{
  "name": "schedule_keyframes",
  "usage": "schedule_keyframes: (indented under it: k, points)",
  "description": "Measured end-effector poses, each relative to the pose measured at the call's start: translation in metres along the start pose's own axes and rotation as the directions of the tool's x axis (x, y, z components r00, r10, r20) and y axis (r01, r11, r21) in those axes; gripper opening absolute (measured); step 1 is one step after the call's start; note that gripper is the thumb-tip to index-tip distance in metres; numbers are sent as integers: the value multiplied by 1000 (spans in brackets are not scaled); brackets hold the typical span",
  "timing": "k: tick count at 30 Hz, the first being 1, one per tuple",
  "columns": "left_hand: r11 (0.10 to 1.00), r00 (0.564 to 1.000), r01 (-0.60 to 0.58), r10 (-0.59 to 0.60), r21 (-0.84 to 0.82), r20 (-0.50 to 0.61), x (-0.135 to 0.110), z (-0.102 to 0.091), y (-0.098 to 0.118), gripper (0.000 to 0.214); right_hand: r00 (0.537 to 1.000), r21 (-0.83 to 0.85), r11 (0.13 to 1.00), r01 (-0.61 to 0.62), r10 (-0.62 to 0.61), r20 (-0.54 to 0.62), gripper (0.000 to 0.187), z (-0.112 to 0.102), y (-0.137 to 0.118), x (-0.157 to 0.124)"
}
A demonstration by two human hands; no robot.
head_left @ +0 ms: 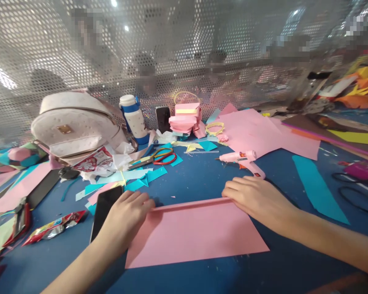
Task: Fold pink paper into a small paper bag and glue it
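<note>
A sheet of pink paper (196,234) lies flat on the blue table in front of me, its far edge rolled or folded over into a narrow strip. My left hand (127,210) has its fingers curled over the far left corner. At the far right corner, my right hand (248,196) holds the same folded edge, fingers bent together. Both thumbs are hidden. Just beyond my right hand rests a pink glue gun (243,160), nozzle towards the left. A dark smartphone (106,210) lies partly beneath my left forearm.
Scissors (161,157) lie among blue paper scraps (147,177). Behind stand a white backpack (76,118), a water bottle (135,118) and a pink paper model (187,118). Large pink sheets (257,130) and a blue strip (319,188) are at right. A perforated metal screen (178,45) rises behind.
</note>
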State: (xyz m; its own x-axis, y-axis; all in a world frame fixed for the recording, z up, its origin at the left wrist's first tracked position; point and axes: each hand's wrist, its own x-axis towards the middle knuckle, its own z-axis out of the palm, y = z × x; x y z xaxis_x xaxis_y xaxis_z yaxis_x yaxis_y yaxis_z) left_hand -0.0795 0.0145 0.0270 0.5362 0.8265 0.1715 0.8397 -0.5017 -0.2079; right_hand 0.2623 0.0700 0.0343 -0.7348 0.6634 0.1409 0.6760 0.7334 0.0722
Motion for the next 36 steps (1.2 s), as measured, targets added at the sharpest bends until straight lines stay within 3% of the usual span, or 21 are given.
schedule_keyframes:
  k: [4,8,13,16,19,25,29,36]
  points:
    - [988,964,-121,140,97,-226,2,6,25,19,991,-44,994,99,-103,-89,27,9,-18,6]
    - [962,915,-209,255,173,-311,5,14,39,28,962,-131,969,208,-227,-151,29,24,-40,15]
    - [973,945,-159,199,167,-259,-2,27,54,43,932,-95,943,320,-332,-148,43,38,-57,18]
    - [990,975,-133,141,56,-171,-9,28,64,44,950,48,949,312,-311,-39,57,32,-62,21]
    - [990,986,-136,130,-49,-101,-12,23,68,75,948,137,941,311,-317,26,73,25,-67,27]
    - [994,992,-93,88,-52,-92,-20,24,71,90,949,199,935,295,-311,54,81,27,-70,33]
    - [1000,991,-10,13,17,-137,-31,31,72,94,952,220,934,280,-300,61,88,24,-56,17]
    - [998,999,5,-2,60,-51,-42,29,58,110,989,142,982,128,-136,52,97,37,-29,-33]
